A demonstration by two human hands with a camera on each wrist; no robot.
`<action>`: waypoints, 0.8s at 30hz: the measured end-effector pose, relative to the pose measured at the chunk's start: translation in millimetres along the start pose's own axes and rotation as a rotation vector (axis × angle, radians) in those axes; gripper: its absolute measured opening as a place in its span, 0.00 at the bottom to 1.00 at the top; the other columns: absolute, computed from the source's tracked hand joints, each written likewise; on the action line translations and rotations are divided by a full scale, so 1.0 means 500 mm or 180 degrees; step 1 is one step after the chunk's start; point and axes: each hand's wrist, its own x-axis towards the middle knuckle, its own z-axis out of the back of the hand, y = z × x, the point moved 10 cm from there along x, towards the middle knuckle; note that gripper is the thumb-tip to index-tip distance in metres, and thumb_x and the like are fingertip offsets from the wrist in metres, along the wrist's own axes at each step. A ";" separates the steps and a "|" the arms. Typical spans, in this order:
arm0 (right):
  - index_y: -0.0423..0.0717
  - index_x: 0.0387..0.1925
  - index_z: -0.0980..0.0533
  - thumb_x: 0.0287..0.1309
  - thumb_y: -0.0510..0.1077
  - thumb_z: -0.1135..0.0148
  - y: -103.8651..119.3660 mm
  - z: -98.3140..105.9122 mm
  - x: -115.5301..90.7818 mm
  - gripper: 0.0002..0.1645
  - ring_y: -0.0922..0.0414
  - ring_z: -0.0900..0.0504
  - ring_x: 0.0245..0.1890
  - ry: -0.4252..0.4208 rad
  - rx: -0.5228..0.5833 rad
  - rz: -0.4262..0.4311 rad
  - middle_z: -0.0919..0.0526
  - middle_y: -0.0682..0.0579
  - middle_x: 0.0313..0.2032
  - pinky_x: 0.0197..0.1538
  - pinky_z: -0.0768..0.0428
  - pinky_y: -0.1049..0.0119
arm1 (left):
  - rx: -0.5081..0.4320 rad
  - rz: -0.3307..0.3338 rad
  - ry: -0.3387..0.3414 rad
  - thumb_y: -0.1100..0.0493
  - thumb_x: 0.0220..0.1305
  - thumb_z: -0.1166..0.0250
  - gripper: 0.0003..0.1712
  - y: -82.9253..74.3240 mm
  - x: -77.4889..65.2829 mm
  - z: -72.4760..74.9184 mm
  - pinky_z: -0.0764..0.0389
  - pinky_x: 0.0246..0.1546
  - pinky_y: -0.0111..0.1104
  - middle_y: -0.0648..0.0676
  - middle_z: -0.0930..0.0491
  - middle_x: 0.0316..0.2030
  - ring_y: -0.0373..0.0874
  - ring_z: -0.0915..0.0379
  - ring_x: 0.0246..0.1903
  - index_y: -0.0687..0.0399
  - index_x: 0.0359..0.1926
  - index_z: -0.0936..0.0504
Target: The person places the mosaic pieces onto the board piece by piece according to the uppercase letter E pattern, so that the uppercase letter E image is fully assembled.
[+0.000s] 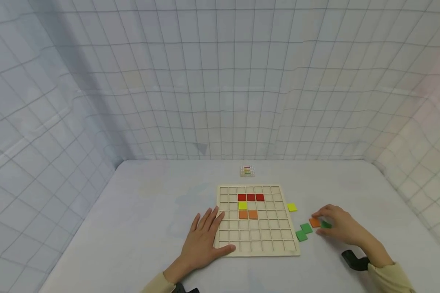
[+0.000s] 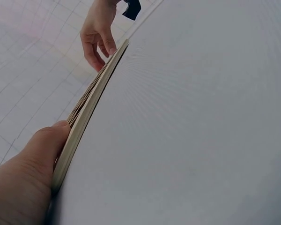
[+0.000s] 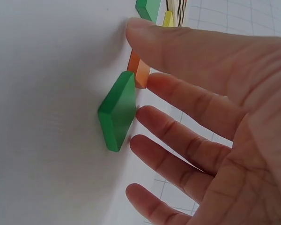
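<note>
A cream gridded board (image 1: 256,246) lies flat, holding three red tiles (image 1: 251,197), one yellow tile (image 1: 243,205) and two orange tiles (image 1: 253,214). My left hand (image 1: 202,244) rests spread on its left edge, thumb across the lower left corner. To the right of the board, my right hand (image 1: 341,226) is over a loose orange tile (image 1: 315,222) and a green tile (image 3: 119,112). Its thumb and fingers are apart around the orange tile, the index fingertip at the tile's edge. Whether it touches the tile is hard to tell.
Two more green tiles (image 1: 304,232) lie by the board's right edge, and a loose yellow tile (image 1: 292,207) lies farther up. Behind the board is a small card (image 1: 247,171) with a coloured grid pattern. Grid-lined white curtains (image 1: 220,122) surround the white table (image 1: 139,228).
</note>
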 end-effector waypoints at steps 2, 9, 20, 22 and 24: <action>0.45 0.42 0.18 0.43 0.44 0.24 0.000 0.001 0.003 0.21 0.44 0.25 0.45 -0.0010 -0.0012 0.0027 0.23 0.49 0.43 0.47 0.26 0.45 | 0.0002 -0.0012 0.0019 0.20 0.54 0.52 0.56 -0.001 0.002 -0.001 0.61 0.67 0.49 0.53 0.51 0.72 0.49 0.60 0.71 0.50 0.73 0.45; 0.44 0.40 0.18 0.44 0.39 0.26 0.000 -0.003 0.014 0.18 0.48 0.24 0.44 -0.0011 0.0051 0.0060 0.22 0.54 0.40 0.47 0.26 0.49 | 0.0026 0.0030 0.0106 0.20 0.54 0.53 0.56 0.000 0.003 -0.005 0.62 0.67 0.48 0.53 0.52 0.73 0.49 0.61 0.71 0.49 0.74 0.46; 0.45 0.33 0.21 0.48 0.37 0.28 -0.002 -0.009 0.023 0.10 0.54 0.25 0.37 -0.0013 0.0105 -0.0131 0.23 0.57 0.33 0.42 0.25 0.53 | 0.0020 0.0023 0.0116 0.20 0.54 0.53 0.56 -0.002 0.003 -0.002 0.60 0.67 0.50 0.54 0.51 0.72 0.50 0.60 0.71 0.50 0.73 0.45; 0.45 0.32 0.23 0.48 0.37 0.28 -0.002 -0.010 0.024 0.10 0.54 0.25 0.36 0.0021 0.0160 -0.0181 0.23 0.57 0.32 0.41 0.25 0.54 | 0.0010 0.0030 0.0128 0.20 0.54 0.53 0.55 -0.002 0.003 -0.002 0.61 0.67 0.49 0.54 0.52 0.73 0.49 0.61 0.71 0.49 0.73 0.45; 0.45 0.32 0.24 0.48 0.37 0.28 -0.003 -0.011 0.025 0.11 0.55 0.25 0.36 0.0038 0.0173 -0.0247 0.23 0.57 0.31 0.41 0.25 0.54 | -0.0005 0.0030 0.0138 0.20 0.55 0.53 0.55 -0.002 0.003 -0.002 0.62 0.67 0.49 0.53 0.52 0.73 0.49 0.61 0.71 0.49 0.74 0.46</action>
